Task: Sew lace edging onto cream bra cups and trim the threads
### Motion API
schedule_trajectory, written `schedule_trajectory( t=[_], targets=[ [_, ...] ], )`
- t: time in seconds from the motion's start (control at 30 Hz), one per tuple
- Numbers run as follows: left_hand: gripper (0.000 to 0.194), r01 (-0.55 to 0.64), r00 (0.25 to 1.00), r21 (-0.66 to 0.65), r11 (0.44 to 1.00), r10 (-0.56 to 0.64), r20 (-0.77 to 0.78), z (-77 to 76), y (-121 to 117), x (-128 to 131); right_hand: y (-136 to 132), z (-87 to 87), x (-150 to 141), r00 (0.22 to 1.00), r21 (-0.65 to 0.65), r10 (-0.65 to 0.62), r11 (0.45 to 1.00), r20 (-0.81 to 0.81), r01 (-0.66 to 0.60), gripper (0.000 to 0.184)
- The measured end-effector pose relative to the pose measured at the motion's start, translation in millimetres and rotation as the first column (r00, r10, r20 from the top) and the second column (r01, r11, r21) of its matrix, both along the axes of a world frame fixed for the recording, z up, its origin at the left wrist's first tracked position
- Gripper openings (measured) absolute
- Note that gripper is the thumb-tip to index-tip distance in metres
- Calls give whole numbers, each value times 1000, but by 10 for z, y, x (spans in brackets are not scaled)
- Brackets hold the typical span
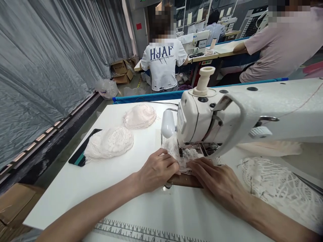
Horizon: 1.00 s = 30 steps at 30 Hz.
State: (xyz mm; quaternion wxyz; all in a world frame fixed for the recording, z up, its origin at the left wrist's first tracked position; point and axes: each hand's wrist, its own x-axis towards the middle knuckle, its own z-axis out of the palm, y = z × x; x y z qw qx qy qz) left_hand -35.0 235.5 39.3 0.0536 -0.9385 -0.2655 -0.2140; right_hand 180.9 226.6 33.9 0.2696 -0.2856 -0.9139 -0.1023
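White lace fabric [174, 148] lies under the needle area of a white sewing machine [194, 117]. My left hand [160, 169] is closed, its curled fingers gripping the lace's left edge. On the other side, my right hand [217, 176] has its fingers pressed together on the near right edge of the same lace, thumb hidden. Between both hands, a brown strip [185, 180] runs along the front of the machine bed. The presser foot [181, 152] sits just beyond my fingertips.
Two lace cup-shaped pieces, a white one [109, 143] and a pale pink one [140, 116], lie at left, the white one partly over a dark phone-like object [79, 158]. More netted lace [280, 188] lies right. A ruler scale [141, 232] marks the front. Co-workers sit beyond.
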Motion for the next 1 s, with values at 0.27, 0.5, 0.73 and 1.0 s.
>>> schedule_trajectory(
  t=[0.27, 0.5, 0.73, 1.0],
  targets=[
    [21, -71, 991, 57, 996, 77, -109, 29, 3, -32, -14, -90, -46, 998, -80, -59, 995, -16, 58, 23],
    [22, -39, 996, 139, 990, 49, -71, 30, -63, -23, -44, -162, 66, 1000, -107, -7, 994, -11, 5, 26],
    [23, 50, 996, 125, 991, -39, -85, -51, -76, -19, -54, -286, 128, 999, -114, 40, 993, 18, -38, 37],
    [23, -40, 997, 65, 997, 44, -66, -14, -127, 21, -40, -70, 101, 995, 14, 60, 998, 75, -61, 35]
  ],
)
